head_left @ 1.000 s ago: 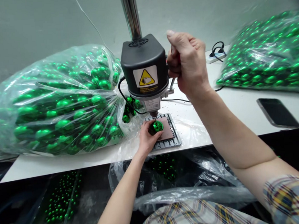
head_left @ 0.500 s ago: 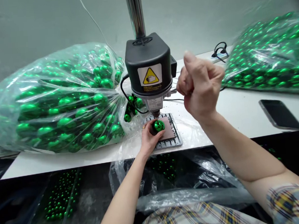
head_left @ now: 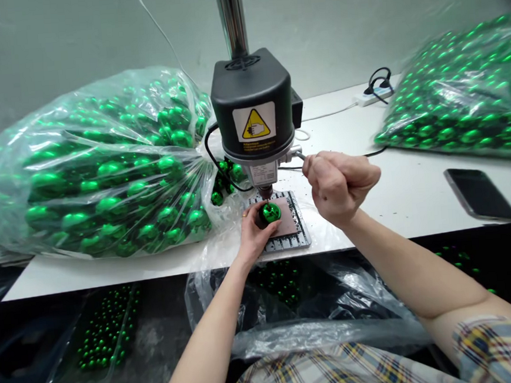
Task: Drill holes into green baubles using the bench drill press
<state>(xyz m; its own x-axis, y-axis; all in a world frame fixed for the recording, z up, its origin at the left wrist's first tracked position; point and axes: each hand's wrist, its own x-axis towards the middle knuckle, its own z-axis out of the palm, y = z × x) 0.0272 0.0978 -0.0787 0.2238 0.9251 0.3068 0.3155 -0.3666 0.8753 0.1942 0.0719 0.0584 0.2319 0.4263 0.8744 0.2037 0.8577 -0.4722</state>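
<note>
A shiny green ball (head_left: 272, 213) sits under the chuck of a black bench drill press (head_left: 252, 109). My left hand (head_left: 255, 231) is closed around the ball's left and near sides, thumb in front. Beneath the ball lies a pinkish pad (head_left: 288, 221) on the drill's slotted metal base (head_left: 303, 235), strewn with dark shavings. To the right of the drill head, my right hand (head_left: 337, 184) is wrapped in a fist around the end of the feed lever (head_left: 299, 154). Most of the lever's grip is hidden by the fingers. The bit's tip is too small to make out clearly.
A large clear bag of green balls (head_left: 104, 180) fills the table's left side; another bag (head_left: 464, 92) lies at right. A phone (head_left: 481, 194) and a power strip (head_left: 374, 95) rest on the table. Below its front edge hangs an open plastic bag (head_left: 328, 330) with balls inside.
My right hand has come down with the lever, from beside the drill head to a lower position. My left hand stays on the ball.
</note>
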